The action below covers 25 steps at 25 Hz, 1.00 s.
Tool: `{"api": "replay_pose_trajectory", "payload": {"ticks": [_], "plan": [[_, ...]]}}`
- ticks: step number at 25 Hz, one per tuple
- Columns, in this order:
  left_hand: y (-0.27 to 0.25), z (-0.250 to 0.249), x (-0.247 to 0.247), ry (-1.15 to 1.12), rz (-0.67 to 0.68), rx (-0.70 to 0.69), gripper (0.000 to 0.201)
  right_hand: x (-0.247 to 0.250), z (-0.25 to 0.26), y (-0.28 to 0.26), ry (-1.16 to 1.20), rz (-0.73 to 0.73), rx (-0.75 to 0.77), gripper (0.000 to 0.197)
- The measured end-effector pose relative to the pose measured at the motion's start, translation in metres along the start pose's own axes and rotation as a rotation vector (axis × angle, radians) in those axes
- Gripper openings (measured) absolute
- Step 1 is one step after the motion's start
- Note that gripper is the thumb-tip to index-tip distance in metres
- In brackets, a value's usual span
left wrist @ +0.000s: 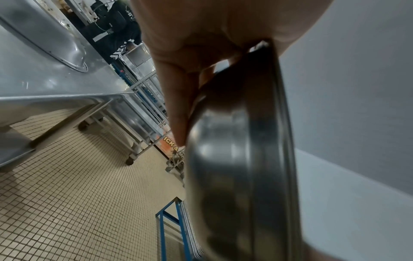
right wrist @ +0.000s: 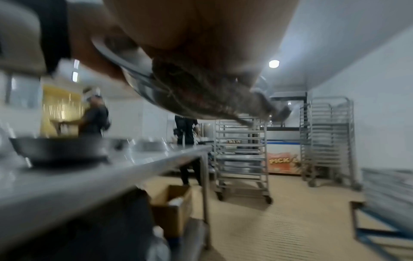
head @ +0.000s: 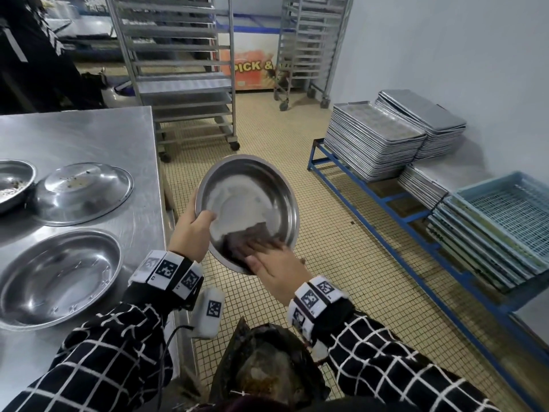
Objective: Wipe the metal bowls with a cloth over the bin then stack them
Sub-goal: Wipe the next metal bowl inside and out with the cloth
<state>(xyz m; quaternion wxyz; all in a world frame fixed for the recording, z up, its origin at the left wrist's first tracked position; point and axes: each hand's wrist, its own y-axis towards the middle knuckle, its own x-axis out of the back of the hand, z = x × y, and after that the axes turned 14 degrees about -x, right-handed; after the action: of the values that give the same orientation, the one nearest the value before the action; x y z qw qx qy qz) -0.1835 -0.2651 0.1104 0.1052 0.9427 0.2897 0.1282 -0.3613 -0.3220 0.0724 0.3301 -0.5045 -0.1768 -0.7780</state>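
My left hand (head: 194,230) grips the rim of a tilted metal bowl (head: 252,197), thumb inside and fingers (left wrist: 178,109) behind its outer wall (left wrist: 234,176). Inside the bowl's lower part, my right hand (head: 273,263) presses a dark brown cloth (head: 248,240) with flat fingers; the cloth (right wrist: 196,95) shows blurred under the palm in the right wrist view. The bowl hangs above the floor, beyond a dark lined bin (head: 267,370) at the bottom of the head view. On the steel table (head: 89,135) lie an upright bowl (head: 56,278), an upturned bowl (head: 81,193) and a soiled bowl (head: 13,182).
Wheeled tray racks (head: 178,69) stand ahead past the table. A blue frame (head: 386,200) on the right carries stacked baking trays (head: 374,138) and pale blue crates (head: 511,212). A person in black (head: 35,55) stands at the far left. The tiled floor (head: 326,233) lies between table and frame.
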Motion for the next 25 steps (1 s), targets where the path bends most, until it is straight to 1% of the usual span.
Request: {"api": "replay_pose_trajectory", "payload": {"ticks": [1,2,3,4,6,8,10,11,13,14,15,17,19,21,22,25], "plan": [[0.002,-0.001,0.001,-0.005,-0.003,-0.018,0.053,-0.002,0.014,-0.007,0.137,0.015,0.022,0.046],[0.005,-0.002,0.003,-0.02,0.007,-0.022,0.048,-0.006,0.022,-0.013,0.222,0.027,0.033,0.046],[0.007,-0.005,0.005,-0.041,0.029,-0.022,0.046,-0.009,0.022,-0.014,0.228,0.027,0.033,0.048],[0.009,-0.006,0.007,-0.053,0.045,-0.011,0.045,-0.012,0.013,-0.012,0.15,0.017,0.034,0.051],[0.009,-0.008,0.01,-0.059,0.09,-0.006,0.035,-0.009,-0.016,-0.002,-0.132,0.004,0.025,0.062],[0.005,-0.005,0.01,-0.062,0.129,0.03,0.03,-0.002,-0.041,0.007,-0.331,0.015,-0.055,0.074],[0.0,-0.003,0.008,-0.073,0.153,0.094,0.027,0.01,-0.055,0.018,-0.382,0.035,-0.173,0.066],[-0.003,-0.002,0.007,-0.086,0.151,0.135,0.026,0.015,-0.06,0.025,-0.355,0.027,-0.209,0.06],[-0.005,0.001,0.008,-0.121,0.164,0.226,0.028,0.029,-0.058,0.035,-0.25,-0.013,-0.205,0.055],[-0.005,0.002,0.01,-0.14,0.184,0.261,0.036,0.036,-0.056,0.04,-0.183,-0.031,-0.184,0.055],[-0.004,0.005,0.012,-0.165,0.203,0.288,0.042,0.043,-0.052,0.044,-0.081,-0.046,-0.173,0.054],[-0.003,0.009,0.015,-0.206,0.196,0.334,0.046,0.052,-0.047,0.045,0.205,-0.071,-0.244,0.049],[-0.006,0.008,0.014,-0.23,0.151,0.344,0.04,0.052,-0.047,0.043,0.464,-0.133,-0.321,0.041],[-0.007,0.012,0.012,-0.228,0.108,0.341,0.04,0.047,-0.047,0.038,0.706,-0.159,-0.38,0.037],[-0.007,0.014,0.009,-0.223,0.065,0.338,0.038,0.046,-0.048,0.035,0.787,-0.173,-0.403,0.037],[-0.008,0.009,-0.001,-0.238,-0.05,0.313,0.026,0.044,-0.048,0.028,0.869,-0.276,-0.493,0.034]]}}
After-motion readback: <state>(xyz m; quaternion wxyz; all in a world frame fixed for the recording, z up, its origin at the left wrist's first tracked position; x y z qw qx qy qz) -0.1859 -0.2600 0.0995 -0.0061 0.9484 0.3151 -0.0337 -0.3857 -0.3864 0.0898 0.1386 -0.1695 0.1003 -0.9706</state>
